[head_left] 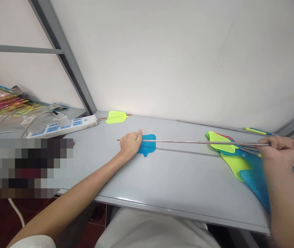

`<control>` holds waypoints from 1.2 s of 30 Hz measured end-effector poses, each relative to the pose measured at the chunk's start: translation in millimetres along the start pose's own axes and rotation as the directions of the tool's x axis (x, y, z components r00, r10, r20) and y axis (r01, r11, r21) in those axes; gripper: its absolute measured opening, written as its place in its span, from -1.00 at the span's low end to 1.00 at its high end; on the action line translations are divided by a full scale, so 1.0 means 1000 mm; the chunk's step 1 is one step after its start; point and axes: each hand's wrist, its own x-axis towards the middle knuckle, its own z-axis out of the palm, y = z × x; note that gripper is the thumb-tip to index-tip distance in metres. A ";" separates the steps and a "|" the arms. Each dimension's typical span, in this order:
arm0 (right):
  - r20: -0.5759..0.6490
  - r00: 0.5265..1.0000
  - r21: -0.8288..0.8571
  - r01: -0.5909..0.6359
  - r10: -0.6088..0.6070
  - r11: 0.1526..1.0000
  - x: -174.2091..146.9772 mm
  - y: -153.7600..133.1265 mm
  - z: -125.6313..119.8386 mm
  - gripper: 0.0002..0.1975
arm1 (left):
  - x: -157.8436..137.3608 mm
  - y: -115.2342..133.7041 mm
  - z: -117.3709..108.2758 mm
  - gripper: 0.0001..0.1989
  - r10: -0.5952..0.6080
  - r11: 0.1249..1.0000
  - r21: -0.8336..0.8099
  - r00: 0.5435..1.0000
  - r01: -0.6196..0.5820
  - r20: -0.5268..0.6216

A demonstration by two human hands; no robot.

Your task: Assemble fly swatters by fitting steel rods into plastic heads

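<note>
A long, thin telescopic metal rod (180, 141) stretches level across the view between my hands. My left hand (130, 143) is wrapped round it near its thin end, and a short tip sticks out past the fist. At the thicker end, my right hand (282, 150) is closed round the rod. Below the rod, by my left hand, lies a blue fly swatter head (149, 146) with its neck toward me. Beside my right hand is a pile of swatter heads, with a yellow-green one (221, 143) on top and a blue one (255, 186) partly hidden by my forearm.
Another yellow-green swatter head (116, 117) lies near the wall. A thin rod (209, 125) and a yellow-green handle (255, 131) lie along the back edge. A power strip (66, 126) with cables and bagged colourful items (4, 101) are at left. A metal post (66, 58) rises there.
</note>
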 end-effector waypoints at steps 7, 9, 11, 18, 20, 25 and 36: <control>0.001 0.994 -0.093 -0.104 0.105 0.990 -0.016 0.043 0.005 -0.68 | -0.018 0.019 0.010 -0.34 0.144 0.988 -0.066 0.983 -0.137 0.115; -0.015 0.996 -0.113 -0.088 0.087 0.990 -0.018 0.048 0.004 -0.69 | -0.018 0.018 0.009 -0.34 0.126 0.991 -0.061 0.987 -0.120 0.104; -0.051 0.996 -0.139 -0.074 0.067 0.988 -0.020 0.052 0.001 -0.70 | -0.017 0.016 0.007 -0.34 0.107 0.993 -0.055 0.990 -0.102 0.095; -0.143 0.989 -0.253 -0.066 0.030 0.965 -0.030 0.072 -0.004 -0.71 | -0.014 0.012 0.006 -0.35 0.048 0.999 -0.015 0.997 -0.047 0.063; -0.167 0.986 -0.288 -0.075 0.027 0.955 -0.033 0.075 -0.004 -0.72 | -0.014 0.011 0.006 -0.35 0.039 0.999 -0.006 0.997 -0.038 0.069; -0.186 0.982 -0.372 -0.102 0.033 0.923 -0.038 0.081 -0.002 -0.73 | -0.015 0.012 0.006 -0.36 0.047 0.999 -0.025 0.994 -0.045 0.095; -0.161 0.982 -0.508 -0.165 0.095 0.845 -0.027 0.068 -0.011 -0.73 | -0.012 0.014 0.010 -0.42 0.193 0.976 -0.133 0.963 -0.170 0.188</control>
